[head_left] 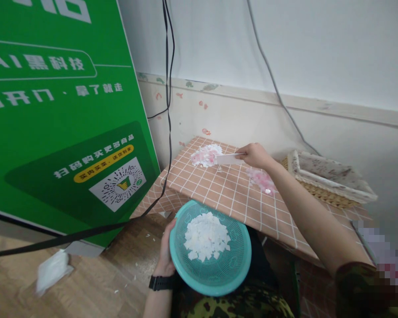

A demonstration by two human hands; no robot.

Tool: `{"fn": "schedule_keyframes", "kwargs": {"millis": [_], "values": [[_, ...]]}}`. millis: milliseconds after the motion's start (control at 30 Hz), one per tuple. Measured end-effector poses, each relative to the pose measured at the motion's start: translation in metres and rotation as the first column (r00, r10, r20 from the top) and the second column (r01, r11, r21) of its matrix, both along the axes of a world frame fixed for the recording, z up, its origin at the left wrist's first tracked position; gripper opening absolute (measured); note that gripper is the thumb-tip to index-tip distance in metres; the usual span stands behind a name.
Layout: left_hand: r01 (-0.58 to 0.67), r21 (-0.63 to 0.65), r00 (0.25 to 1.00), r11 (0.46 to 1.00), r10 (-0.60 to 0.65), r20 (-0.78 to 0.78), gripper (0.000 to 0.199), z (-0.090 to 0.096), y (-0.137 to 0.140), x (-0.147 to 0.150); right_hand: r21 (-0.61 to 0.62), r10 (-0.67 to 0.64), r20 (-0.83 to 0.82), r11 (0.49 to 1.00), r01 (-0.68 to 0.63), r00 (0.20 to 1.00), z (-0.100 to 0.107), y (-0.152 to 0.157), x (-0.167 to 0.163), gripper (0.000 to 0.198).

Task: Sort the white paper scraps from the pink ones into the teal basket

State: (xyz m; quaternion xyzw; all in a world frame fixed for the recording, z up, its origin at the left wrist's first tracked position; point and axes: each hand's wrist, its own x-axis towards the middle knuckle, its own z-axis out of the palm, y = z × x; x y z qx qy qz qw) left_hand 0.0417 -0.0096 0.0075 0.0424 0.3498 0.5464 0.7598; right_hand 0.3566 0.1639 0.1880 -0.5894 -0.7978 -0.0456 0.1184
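Note:
My left hand (167, 249) grips the rim of a teal plastic colander (215, 282), which is tilted toward me below the table's front edge. Inside it lies a heap of small white paper scraps (206, 236). Over the table, my right hand (254, 155) pinches a flat white card (230, 159). The card's far end meets a pile of white and pink scraps (205, 155) near the table's far left corner. A second, pinker pile (261, 181) lies under my right forearm, partly covered by it.
The table (215, 187) wears a brown checked cloth. A fabric-lined wicker basket (331, 181) stands at its right, by the wall. On the left are a large green cabinet (59, 145) and a hanging black cable (168, 110) crossing low in front. A white packet (53, 270) lies on the floor.

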Motion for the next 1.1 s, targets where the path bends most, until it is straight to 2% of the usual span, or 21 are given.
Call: {"fn": "schedule_keyframes", "kwargs": {"millis": [167, 333, 567, 800, 933, 1100], "values": [[-0.009, 0.025, 1.0, 1.0, 0.01, -0.021, 0.019, 0.001, -0.001, 0.001, -0.04, 0.015, -0.001, 0.999, -0.015, 1.0, 0.003, -0.002, 0.001, 0.025], [0.008, 0.012, 1.0, 1.0, -0.008, -0.019, 0.022, -0.001, -0.002, 0.0, -0.037, -0.034, -0.021, 0.999, 0.033, 0.999, 0.002, -0.006, 0.003, 0.024], [-0.01, 0.003, 1.0, 1.0, 0.01, -0.029, 0.022, 0.0, -0.002, 0.0, -0.057, 0.004, -0.074, 0.998, -0.008, 0.997, -0.001, -0.009, -0.007, 0.024], [-0.003, -0.018, 1.0, 1.0, 0.003, 0.027, 0.02, 0.0, -0.001, 0.001, -0.076, -0.015, -0.075, 0.997, 0.009, 0.997, -0.003, -0.011, 0.001, 0.025], [0.009, -0.033, 1.0, 0.999, -0.008, 0.012, 0.019, 0.002, -0.002, 0.001, -0.085, -0.018, -0.05, 0.996, 0.014, 0.999, -0.003, -0.011, 0.003, 0.024], [0.012, -0.008, 1.0, 1.0, -0.012, 0.017, 0.017, 0.004, -0.003, 0.002, -0.086, -0.076, 0.029, 0.993, 0.078, 0.997, 0.009, -0.014, 0.008, 0.024]]}}
